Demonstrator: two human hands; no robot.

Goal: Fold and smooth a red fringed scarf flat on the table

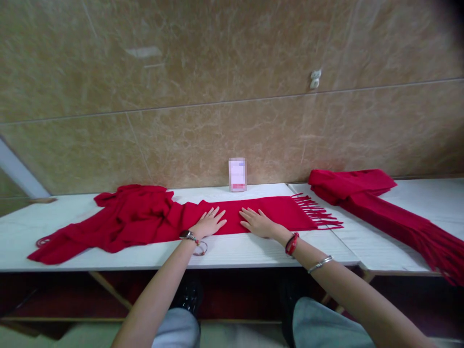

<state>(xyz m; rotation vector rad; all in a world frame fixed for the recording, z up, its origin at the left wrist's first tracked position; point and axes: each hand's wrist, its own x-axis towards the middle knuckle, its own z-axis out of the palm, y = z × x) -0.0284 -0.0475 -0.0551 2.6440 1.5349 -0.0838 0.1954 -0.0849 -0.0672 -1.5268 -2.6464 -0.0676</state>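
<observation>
A red scarf (279,212) stretches along the white tabletop, its fringed end pointing right and its left part heaped in loose folds. My left hand (209,222) rests flat on the scarf near where the folds begin, fingers spread. Palm down, my right hand (258,223) presses on the smooth stretch between my left hand and the fringe, its fingers also apart. Neither hand grips the cloth. To the right lies a second red scarf (380,212), folded over at its far end, with its fringe hanging past the table's front edge.
A phone (238,175) with a blurred screen leans upright against the marble-patterned wall (203,140). A small white hook (315,79) is fixed higher up. The white table (232,253) has a seam to the right of the first scarf. Below are dark red shelves (235,295).
</observation>
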